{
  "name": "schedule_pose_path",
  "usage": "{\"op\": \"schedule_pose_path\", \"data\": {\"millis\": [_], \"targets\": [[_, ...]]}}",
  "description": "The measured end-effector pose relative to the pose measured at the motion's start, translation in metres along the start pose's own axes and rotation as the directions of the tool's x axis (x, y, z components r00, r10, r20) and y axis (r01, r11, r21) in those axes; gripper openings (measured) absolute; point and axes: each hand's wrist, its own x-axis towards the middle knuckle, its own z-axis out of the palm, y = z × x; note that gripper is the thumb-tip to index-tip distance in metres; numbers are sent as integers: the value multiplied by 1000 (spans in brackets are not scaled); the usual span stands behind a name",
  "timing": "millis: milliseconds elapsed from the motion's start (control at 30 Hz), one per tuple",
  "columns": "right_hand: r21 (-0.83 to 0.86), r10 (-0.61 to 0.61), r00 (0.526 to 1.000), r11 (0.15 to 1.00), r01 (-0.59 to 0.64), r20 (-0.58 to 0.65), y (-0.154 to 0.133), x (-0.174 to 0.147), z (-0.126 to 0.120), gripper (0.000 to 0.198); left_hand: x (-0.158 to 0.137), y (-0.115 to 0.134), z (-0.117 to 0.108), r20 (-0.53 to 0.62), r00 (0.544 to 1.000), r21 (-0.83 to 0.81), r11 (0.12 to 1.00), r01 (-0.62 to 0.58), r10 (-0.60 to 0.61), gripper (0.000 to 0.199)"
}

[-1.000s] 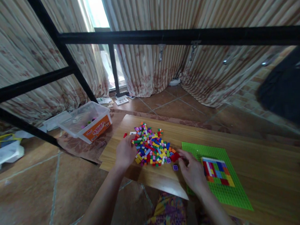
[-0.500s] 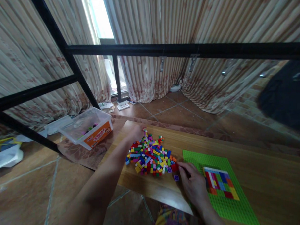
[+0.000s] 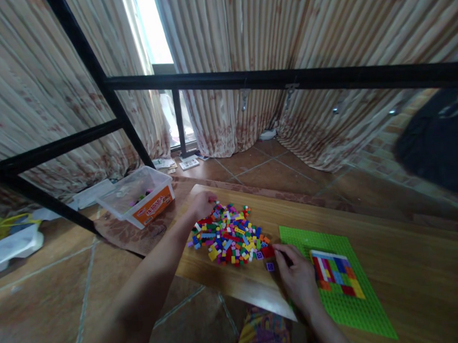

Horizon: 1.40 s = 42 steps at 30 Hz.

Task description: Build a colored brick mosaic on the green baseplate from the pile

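A heap of small coloured toy bricks (image 3: pixel 232 234) lies on the wooden table (image 3: pixel 253 292). At the heap's far left edge is my left hand (image 3: pixel 203 203), its fingers bent down among bricks; what they touch is hard to make out. My right hand (image 3: pixel 294 270) is closed in a pinch on a red brick (image 3: pixel 268 251) at the heap's right side. A purple brick (image 3: pixel 270 267) lies just below it. Right of that hand, a green baseplate (image 3: pixel 357 257) carries a flat block of multicoloured bricks (image 3: pixel 336 273).
A clear plastic box (image 3: pixel 150 202) with an orange label and a few pieces inside stands on a rug left of the table. Black metal bars (image 3: pixel 210 81) cross in front of striped curtains (image 3: pixel 223 35). A dark object (image 3: pixel 436 142) is at the far right.
My left hand has drawn back slightly to the left and down at the heap's edge, with bricks there shifted. My right hand stays pinched on the red brick. The view has tilted slightly.
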Motion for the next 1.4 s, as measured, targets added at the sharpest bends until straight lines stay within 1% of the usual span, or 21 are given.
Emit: {"op": "schedule_pose_path", "data": {"millis": [67, 167, 233, 300, 333, 367, 433, 467, 500, 567, 667, 767, 867, 967, 1033, 1067, 1133, 1167, 1200, 1300, 1400], "targets": [[31, 19, 1000, 999, -19, 2, 1, 0, -1, 29, -12, 6, -1, -38, 999, -39, 999, -9, 7, 17], [97, 98, 995, 990, -98, 2, 1, 1, -4, 31, -52, 21, 0, -48, 998, -160, 986, -39, 31, 20], [163, 181, 984, 970, -178, 0, -6, 1, -8, 33, -88, 33, 4, -6, 999, -438, 898, -44, 46, 19], [247, 241, 970, 939, -241, 32, -23, 1, -11, 36, -123, 46, 9, 0, 1000, -582, 813, -21, 25, 20], [294, 239, 968, 923, -250, 73, -35, 0, -12, 38, -138, 52, 12, -9, 1000, -628, 778, -8, 3, 22], [346, 208, 969, 907, -242, 130, -48, 0, -12, 39, -150, 58, 14, -6, 1000, -659, 752, 18, -29, 24], [434, 128, 962, 873, -225, 241, -76, -1, -9, 41, -166, 68, 18, 3, 999, -712, 702, 34, -46, 28], [471, 80, 948, 853, -226, 309, -87, -2, -6, 40, -171, 72, 20, 0, 999, -737, 675, 33, -48, 30], [505, 42, 937, 833, -224, 346, -97, -2, -2, 37, -174, 75, 21, 0, 999, -761, 648, 29, -45, 31], [562, 14, 937, 797, -221, 349, -110, -2, 5, 26, -177, 78, 23, 6, 999, -810, 586, 24, -32, 33], [607, 14, 948, 765, -215, 318, -113, -4, 14, 17, -181, 78, 25, 29, 999, -864, 502, 37, -22, 33], [610, 31, 939, 752, -248, 344, -111, -6, 19, 16, -187, 73, 28, 56, 997, -905, 420, 74, -55, 31], [601, 94, 910, 723, -341, 404, -109, -7, 24, 22, -193, 66, 31, 87, 983, -936, 324, 135, -159, 32], [561, 149, 898, 735, -381, 415, -105, 3, 33, 27, -196, 57, 33, 122, 942, -958, 210, 194, -313, 34], [501, 155, 916, 797, -338, 371, -100, 18, 42, 28, -197, 52, 31, 165, 905, -967, 116, 226, -393, 34], [457, 142, 931, 840, -293, 336, -97, 27, 46, 27, -198, 50, 28, 189, 886, -967, 75, 242, -424, 33], [303, 50, 961, 943, -135, 274, -92, 48, 54, 23, -199, 45, 23, 229, 850, -962, 22, 272, -475, 32], [209, 8, 968, 976, -62, 250, -90, 57, 58, 20, -199, 43, 21, 243, 833, -958, 10, 286, -497, 31], [121, -32, 964, 993, 0, 263, -89, 65, 63, 19, -200, 40, 18, 254, 817, -954, 6, 300, -517, 31], [-79, -115, 941, 986, 148, 317, -89, 79, 77, 20, -203, 33, 15, 262, 790, -945, 17, 326, -555, 29], [-195, -191, 910, 941, 277, 369, -95, 80, 93, 23, -204, 27, 16, 251, 784, -943, 40, 331, -567, 29]]}}
